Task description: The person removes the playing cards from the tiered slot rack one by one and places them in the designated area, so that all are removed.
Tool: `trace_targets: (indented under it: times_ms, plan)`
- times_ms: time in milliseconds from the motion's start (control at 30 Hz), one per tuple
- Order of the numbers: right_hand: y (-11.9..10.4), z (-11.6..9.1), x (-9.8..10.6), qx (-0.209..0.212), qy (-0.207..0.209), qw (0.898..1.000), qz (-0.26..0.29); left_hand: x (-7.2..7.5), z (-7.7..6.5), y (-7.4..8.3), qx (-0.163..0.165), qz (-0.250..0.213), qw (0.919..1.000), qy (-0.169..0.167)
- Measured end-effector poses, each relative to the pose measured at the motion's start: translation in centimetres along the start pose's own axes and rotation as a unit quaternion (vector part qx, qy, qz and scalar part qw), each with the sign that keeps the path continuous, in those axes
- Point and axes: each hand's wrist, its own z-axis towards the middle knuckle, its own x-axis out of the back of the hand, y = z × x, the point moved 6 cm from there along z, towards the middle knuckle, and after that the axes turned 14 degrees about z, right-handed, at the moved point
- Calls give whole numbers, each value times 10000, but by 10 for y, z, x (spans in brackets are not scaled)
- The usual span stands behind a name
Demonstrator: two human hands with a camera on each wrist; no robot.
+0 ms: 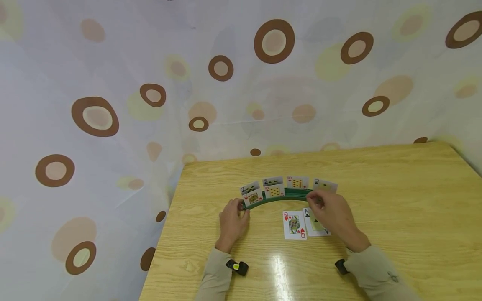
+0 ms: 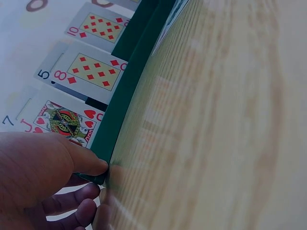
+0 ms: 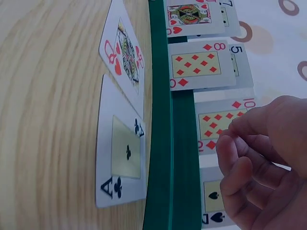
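Observation:
My left hand (image 1: 231, 221) grips the left end of a curved green card holder (image 2: 127, 81), thumb on its front face and fingers curled behind. Upright in its front row are a jack of hearts (image 2: 62, 120) and an eight of diamonds (image 3: 196, 64). Behind them stand a black seven (image 3: 230, 17) and a black five (image 3: 242, 67), partly covered. Further right are a ten of diamonds (image 3: 211, 122) and a spade card (image 3: 211, 191). My right hand (image 1: 335, 211) hovers at the holder's right part, thumb and index fingertips together, with nothing visible between them.
A queen of hearts (image 1: 294, 225) and an ace of clubs (image 1: 316, 228) lie face up on the wooden table (image 1: 414, 200) before the holder. Both wrists carry black straps. A white curtain with brown rings (image 1: 241, 92) hangs behind the table and along its left side.

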Motion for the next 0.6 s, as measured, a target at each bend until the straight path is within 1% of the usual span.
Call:
trace_targets:
  times_ms: [133,233,333,467,600]
  plan:
    - [-5,7,-9,240,60,9997,-27,-1,0,-1,-15,-25,10000,19]
    - [-10,14,-15,394,160,9991,-38,0,1,-2,-34,-40,9999,131]
    - [-15,20,-22,470,182,9987,-53,1,2,-2,-35,-48,9998,166]
    - [-20,26,-35,475,130,9985,-219,0,2,-2,24,-16,10000,11]
    - [-19,29,-46,317,165,9986,-403,-2,1,-2,36,7,10000,-42]
